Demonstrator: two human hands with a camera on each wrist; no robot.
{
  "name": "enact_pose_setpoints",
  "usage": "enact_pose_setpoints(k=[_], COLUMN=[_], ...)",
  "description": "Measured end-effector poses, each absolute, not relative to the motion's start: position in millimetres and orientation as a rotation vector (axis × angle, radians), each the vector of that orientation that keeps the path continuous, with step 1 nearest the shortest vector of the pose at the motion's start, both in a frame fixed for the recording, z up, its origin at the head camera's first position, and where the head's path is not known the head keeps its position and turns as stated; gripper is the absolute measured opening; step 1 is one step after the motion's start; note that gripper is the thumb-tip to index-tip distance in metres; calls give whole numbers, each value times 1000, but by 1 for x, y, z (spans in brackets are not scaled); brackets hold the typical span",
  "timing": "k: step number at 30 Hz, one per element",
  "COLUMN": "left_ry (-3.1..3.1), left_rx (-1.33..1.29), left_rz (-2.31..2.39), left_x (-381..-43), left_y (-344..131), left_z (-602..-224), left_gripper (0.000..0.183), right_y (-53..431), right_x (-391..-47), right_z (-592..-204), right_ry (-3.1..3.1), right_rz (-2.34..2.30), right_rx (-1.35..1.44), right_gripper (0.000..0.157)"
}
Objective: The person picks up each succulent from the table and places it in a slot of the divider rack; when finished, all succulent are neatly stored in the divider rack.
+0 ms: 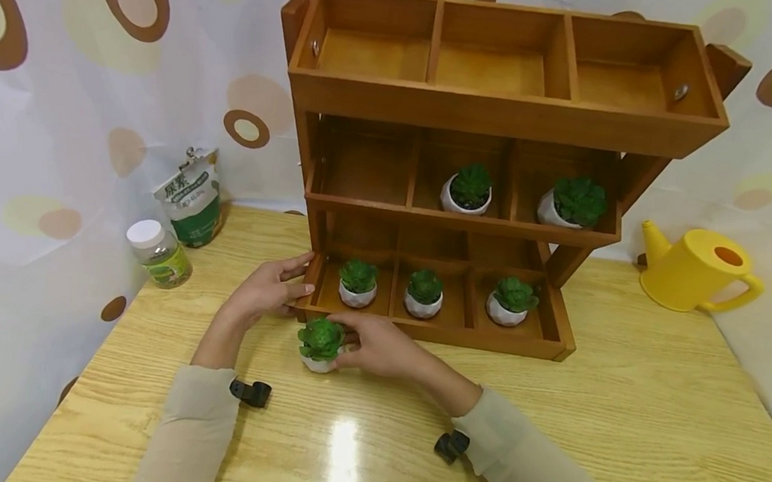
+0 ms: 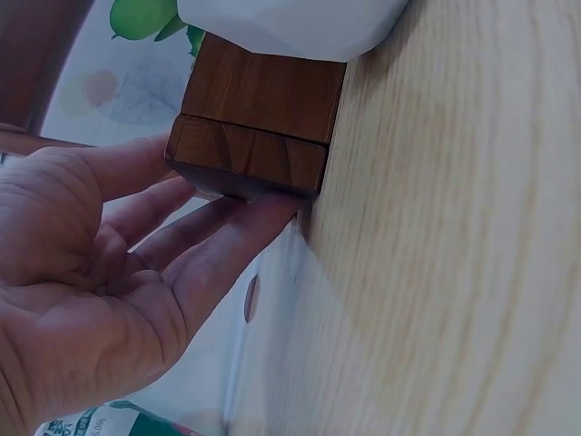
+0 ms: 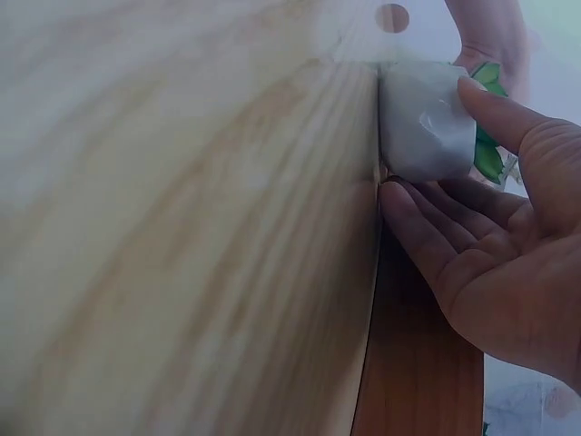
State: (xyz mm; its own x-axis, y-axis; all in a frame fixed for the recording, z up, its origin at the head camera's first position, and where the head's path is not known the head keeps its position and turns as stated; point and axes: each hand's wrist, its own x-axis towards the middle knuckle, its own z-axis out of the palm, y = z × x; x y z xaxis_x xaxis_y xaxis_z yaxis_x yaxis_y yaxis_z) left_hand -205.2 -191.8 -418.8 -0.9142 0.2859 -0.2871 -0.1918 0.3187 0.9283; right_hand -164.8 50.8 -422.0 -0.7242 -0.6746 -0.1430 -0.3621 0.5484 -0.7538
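A small potted succulent (image 1: 321, 339) in a faceted white pot stands on the table, just before the lower left corner of a brown wooden shelf (image 1: 433, 334). My right hand (image 1: 381, 346) holds this pot from its right side; in the right wrist view the thumb lies on the white pot (image 3: 427, 123) and the other fingers curl beside it, low at the tabletop. My left hand (image 1: 273, 285) touches the left end of the shelf's bottom tier. Seen from the left wrist, its fairly straight fingers rest against the wooden corner (image 2: 250, 150).
Three potted succulents stand in the bottom tier, one per compartment, including the middle one (image 1: 424, 293). Two more, one in the centre (image 1: 468, 189), occupy the middle tier. A white-capped jar (image 1: 163, 255) and green-white pouch (image 1: 191, 203) stand left; a yellow watering can (image 1: 690, 271) stands right.
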Motion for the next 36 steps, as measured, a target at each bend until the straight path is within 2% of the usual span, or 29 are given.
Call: enact_pose_setpoints(k=[21, 36], left_ry=[2185, 2186], left_rx=[83, 81], left_rz=[1628, 1625], left_x=[-205, -205], left_y=[-192, -192], left_z=[-419, -418], left_gripper=[66, 65], right_y=[45, 59], right_x=[-162, -160], right_z=[-422, -397], right_ry=[2551, 2491], right_rz=[-863, -1000], right_rx=[-898, -804], right_gripper=[65, 70])
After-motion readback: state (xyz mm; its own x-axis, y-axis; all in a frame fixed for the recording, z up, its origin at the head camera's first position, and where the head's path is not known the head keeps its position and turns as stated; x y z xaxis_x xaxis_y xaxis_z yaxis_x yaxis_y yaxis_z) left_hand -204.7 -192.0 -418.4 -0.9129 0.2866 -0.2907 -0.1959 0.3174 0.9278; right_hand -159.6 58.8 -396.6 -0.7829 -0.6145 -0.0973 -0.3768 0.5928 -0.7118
